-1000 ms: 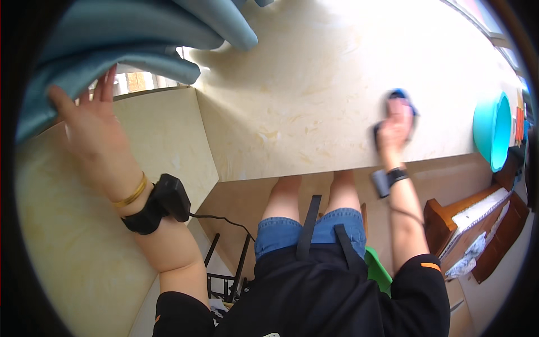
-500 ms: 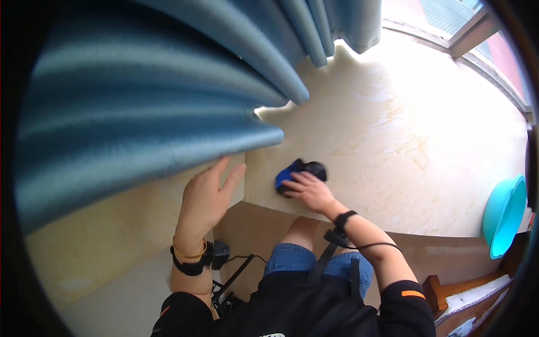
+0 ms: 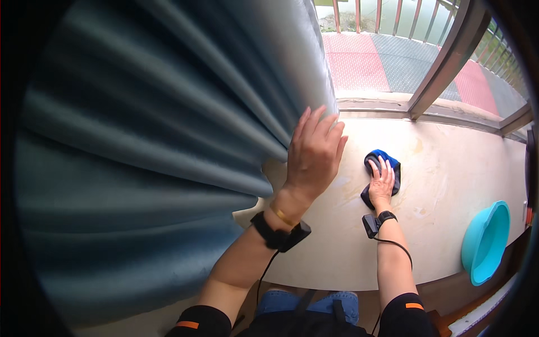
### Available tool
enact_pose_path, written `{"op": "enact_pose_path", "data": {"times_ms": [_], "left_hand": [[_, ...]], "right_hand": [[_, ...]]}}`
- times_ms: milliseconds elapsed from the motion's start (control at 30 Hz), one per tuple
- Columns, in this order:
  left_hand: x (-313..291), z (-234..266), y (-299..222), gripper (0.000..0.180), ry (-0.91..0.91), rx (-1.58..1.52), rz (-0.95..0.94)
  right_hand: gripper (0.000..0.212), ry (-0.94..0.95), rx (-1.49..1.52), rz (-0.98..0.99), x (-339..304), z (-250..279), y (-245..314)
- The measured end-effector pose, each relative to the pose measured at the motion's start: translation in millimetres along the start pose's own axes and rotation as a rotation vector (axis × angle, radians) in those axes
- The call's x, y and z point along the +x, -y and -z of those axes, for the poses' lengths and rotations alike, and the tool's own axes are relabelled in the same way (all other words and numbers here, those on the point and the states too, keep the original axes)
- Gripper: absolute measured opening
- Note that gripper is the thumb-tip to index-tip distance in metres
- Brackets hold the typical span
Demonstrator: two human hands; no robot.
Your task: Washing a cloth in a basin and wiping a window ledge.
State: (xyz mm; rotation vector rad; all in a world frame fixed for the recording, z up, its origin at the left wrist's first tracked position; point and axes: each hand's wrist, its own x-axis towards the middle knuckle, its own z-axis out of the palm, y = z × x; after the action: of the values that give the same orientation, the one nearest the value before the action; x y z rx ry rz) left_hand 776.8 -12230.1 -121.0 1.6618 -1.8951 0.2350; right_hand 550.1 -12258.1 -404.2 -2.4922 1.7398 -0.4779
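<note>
My right hand (image 3: 382, 181) presses down on a blue and black cloth (image 3: 394, 166), its fingers curled over the bunched fabric on a pale, streaked ledge (image 3: 438, 168). Further left, my left hand (image 3: 315, 145) is raised against the edge of a blue-grey curtain (image 3: 224, 129). Its fingers are stretched out, with the back of the hand showing, and no fabric is visibly pinched in them. The curtain hangs in deep folds over the left part of the ledge and hides what lies behind it.
A turquoise basin (image 3: 470, 247) stands tilted at the ledge's right front edge. Along the far side runs a window frame (image 3: 449, 62), with red and grey tiles and a railing beyond it. Dark straps with small devices and cables sit on both wrists.
My right hand has moved the cloth farther away and to the right. My left hand has risen to the curtain's edge, and the curtain hangs differently. The view has shifted toward the window.
</note>
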Motion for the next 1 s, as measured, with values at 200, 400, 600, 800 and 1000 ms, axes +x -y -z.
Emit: {"op": "enact_pose_path", "data": {"times_ms": [200, 400, 600, 800, 1000], "left_hand": [[75.1, -35.9, 68.5, 0.049, 0.180, 0.995, -0.277], [12.4, 52.9, 116.5, 0.056, 0.691, 1.376, 0.287], [-96.2, 154.5, 103.6, 0.045, 0.932, 1.346, 0.526], [-182.5, 217.9, 87.7, 0.049, 0.879, 1.311, 0.500], [-146.0, 155.8, 102.6, 0.053, 0.448, 0.666, 0.825]], "right_hand": [[0.060, -0.019, 0.027, 0.006, 9.1, 11.6, 9.8], [0.062, -0.018, 0.068, -0.026, 25.2, 19.3, 12.0], [0.064, -0.044, -0.007, -0.030, 26.0, 6.0, 21.4], [0.052, 0.178, 0.321, 0.427, -6.9, 16.0, 138.7], [0.049, 0.354, 0.429, 0.718, -33.5, -15.5, 238.6]]}}
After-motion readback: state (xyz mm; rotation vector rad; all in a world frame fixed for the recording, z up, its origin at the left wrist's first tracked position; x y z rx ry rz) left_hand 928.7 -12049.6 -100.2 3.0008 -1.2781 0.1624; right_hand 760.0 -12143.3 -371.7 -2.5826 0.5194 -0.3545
